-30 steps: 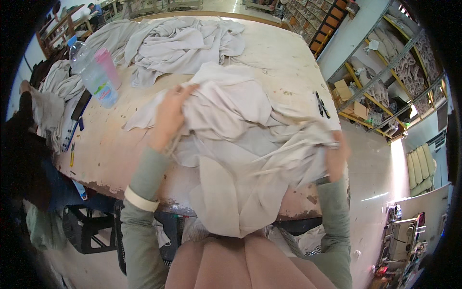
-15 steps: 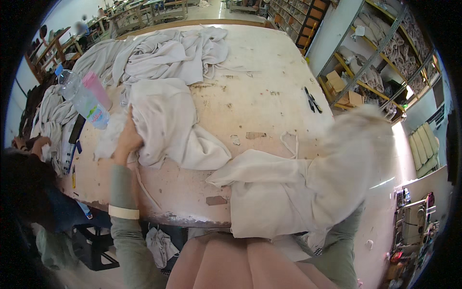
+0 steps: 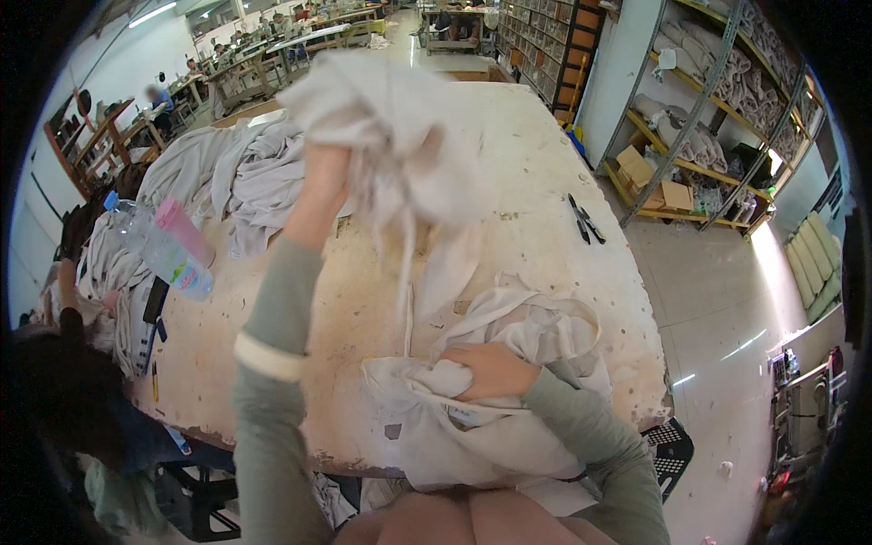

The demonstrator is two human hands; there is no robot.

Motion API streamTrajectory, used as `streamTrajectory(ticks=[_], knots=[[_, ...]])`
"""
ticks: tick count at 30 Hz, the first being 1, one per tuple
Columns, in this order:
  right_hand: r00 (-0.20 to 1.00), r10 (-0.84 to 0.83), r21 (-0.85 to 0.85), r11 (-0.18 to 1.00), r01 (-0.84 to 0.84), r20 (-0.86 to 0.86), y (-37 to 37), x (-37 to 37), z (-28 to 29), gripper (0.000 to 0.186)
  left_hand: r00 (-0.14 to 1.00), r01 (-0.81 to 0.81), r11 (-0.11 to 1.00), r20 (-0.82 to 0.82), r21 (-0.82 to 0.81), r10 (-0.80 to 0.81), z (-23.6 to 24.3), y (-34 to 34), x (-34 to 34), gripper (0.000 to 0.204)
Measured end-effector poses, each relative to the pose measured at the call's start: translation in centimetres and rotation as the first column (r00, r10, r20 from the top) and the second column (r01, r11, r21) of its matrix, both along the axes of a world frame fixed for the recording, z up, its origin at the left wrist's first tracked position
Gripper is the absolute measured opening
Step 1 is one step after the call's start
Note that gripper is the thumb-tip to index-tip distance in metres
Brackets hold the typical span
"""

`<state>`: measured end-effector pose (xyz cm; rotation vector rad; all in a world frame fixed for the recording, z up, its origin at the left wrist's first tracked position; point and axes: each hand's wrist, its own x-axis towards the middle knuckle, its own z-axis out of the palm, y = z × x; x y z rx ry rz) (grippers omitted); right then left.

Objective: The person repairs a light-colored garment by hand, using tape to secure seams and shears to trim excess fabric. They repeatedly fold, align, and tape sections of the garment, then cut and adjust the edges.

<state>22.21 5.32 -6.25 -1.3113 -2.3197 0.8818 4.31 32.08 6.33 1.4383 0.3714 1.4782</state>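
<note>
My left hand is raised over the middle of the worn wooden table, closed on a motion-blurred bundle of light greige fabric that hangs with strips dangling. My right hand is down at the near right, closed on a second rumpled piece of the same pale cloth, which has narrow straps and a small white label and drapes over the front edge. Some of its fingertips are hidden in the folds.
At the left are piled fabric, a plastic bottle, a pink cup, a cutter and a co-worker. Black scissors lie at the right. Beyond are metal shelves and distant workbenches with people.
My left hand has lifted its bundle up and forward. My right hand has swung from the right edge back toward the middle, bringing its cloth down on the table. The view has tilted up.
</note>
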Motion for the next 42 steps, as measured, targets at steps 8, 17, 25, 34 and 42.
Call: streamTrajectory(ticks=[8,17,25,34,42], knots=[[0.631,-0.345,-0.104,0.916,0.387,-0.695,2.1,3.0,-3.1,0.040,0.774,0.180,0.981,-0.626,0.076,-0.093,-3.7,-6.5,6.5,0.072],[0.781,-0.499,0.357,0.700,0.619,-0.377,0.0,3.1,2.3,0.047,0.504,0.420,0.904,-0.810,-0.073,-0.300,-11.1,-18.1,-1.4,0.052],[0.644,-0.762,0.624,0.533,0.572,0.060,-2.8,2.5,5.9,0.059,0.567,-0.650,0.747,-0.745,-0.142,0.352,-4.1,-22.0,-11.9,0.038],[0.996,0.050,-0.133,0.989,-0.059,-0.073,-5.6,5.3,15.9,0.031,0.459,-0.808,0.536,-0.309,0.245,0.833,-3.4,-18.3,-25.4,0.029],[0.890,-0.345,0.104,0.939,0.329,0.297,-7.1,5.8,12.1,0.048,0.538,-0.741,0.654,-0.448,0.152,0.714,-5.3,-20.5,-28.3,0.034]])
